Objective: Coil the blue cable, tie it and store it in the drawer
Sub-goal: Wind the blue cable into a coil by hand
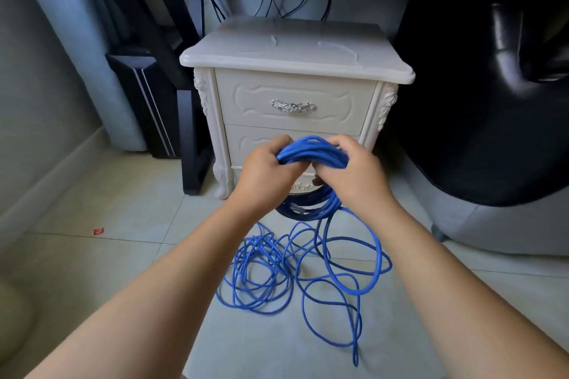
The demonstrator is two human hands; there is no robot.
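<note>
Above the tiled floor [123, 255], before a white nightstand [295, 55], left grip [264, 175] and right grip [354, 175] clasp the coiled blue cable [311, 151].

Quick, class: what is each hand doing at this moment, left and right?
Left hand: fingers curled round the coiled part of the blue cable, holding it.
Right hand: also gripping the same coil, on its other side.
</note>
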